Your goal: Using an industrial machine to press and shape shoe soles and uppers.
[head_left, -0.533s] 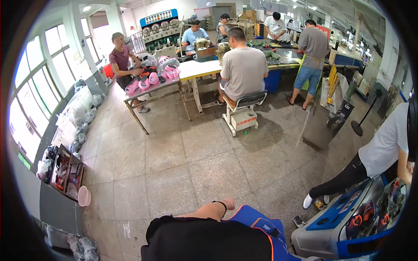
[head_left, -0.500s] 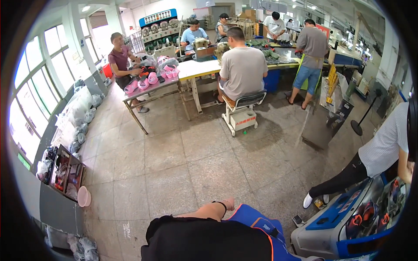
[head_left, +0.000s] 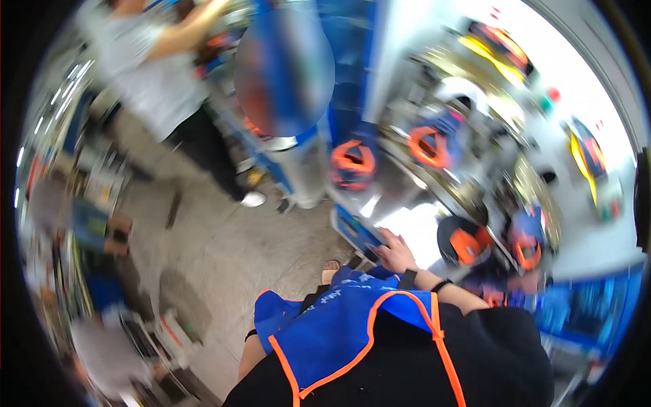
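My right hand (head_left: 395, 251), a dark band at its wrist, has its fingers stretched out at the edge of a shiny metal worktop (head_left: 412, 227). It looks empty; whether it touches the metal is unclear. Close beyond its fingers stand a navy and orange shoe (head_left: 354, 163) and a second shoe (head_left: 437, 144) of the same colours. Right of the hand lies a round dark piece with orange (head_left: 464, 242). Of my left arm only a bit of forearm (head_left: 251, 353) shows beside my blue apron (head_left: 332, 332); the left hand is hidden.
A blue-and-white machine with shoe fixtures (head_left: 475, 176) fills the right side. Up left, a person in a light shirt (head_left: 152, 88) stands at another blue machine. A seated person (head_left: 108, 353) is at lower left. Much is blurred by motion.
My view has swung right, from the room with tables to the machine and shoes. My right hand has come into view; my left hand, seen earlier, is out of sight.
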Demonstrator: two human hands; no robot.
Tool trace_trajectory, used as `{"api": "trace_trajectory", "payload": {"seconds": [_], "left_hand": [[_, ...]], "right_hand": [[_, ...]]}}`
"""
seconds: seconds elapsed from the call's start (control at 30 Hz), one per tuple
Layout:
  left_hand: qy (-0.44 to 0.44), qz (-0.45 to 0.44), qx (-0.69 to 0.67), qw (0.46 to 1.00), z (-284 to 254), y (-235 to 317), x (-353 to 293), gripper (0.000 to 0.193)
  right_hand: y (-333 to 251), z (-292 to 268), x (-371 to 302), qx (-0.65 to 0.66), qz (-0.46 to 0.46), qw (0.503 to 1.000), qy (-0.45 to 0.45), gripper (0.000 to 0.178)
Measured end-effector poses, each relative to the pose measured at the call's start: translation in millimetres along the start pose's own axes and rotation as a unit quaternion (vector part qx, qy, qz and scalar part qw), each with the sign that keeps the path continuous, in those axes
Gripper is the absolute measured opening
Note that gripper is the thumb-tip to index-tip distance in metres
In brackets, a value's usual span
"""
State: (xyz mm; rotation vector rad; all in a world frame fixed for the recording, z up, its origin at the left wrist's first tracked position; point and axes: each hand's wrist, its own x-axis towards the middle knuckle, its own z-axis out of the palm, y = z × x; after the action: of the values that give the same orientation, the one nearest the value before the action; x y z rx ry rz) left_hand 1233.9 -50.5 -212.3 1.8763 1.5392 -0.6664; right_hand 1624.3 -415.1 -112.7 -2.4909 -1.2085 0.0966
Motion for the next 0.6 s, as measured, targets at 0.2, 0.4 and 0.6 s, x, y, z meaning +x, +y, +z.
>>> {"api": "trace_trajectory", "payload": {"seconds": [0.2,0.4,0.6], "left_hand": [[0.016,0.323,0.392,0.861,-70.6,275.9,2.2,0.024],[-0.087,0.785,0.107,0.604,-91.8,464.4,-178.0,0.016],[0.159,0.892,-0.001,0.424,-70.6,565.3,-258.2,0.034]], "right_hand": [[11.8,-24.2,-78.7,0.043,0.074,0.996,-0.019,0.021],[-16.6,-34.8,-163.5,0.058,0.296,0.938,0.173,0.018],[-59.4,-38.2,-193.2,0.152,0.408,0.834,0.338,0.017]]}}
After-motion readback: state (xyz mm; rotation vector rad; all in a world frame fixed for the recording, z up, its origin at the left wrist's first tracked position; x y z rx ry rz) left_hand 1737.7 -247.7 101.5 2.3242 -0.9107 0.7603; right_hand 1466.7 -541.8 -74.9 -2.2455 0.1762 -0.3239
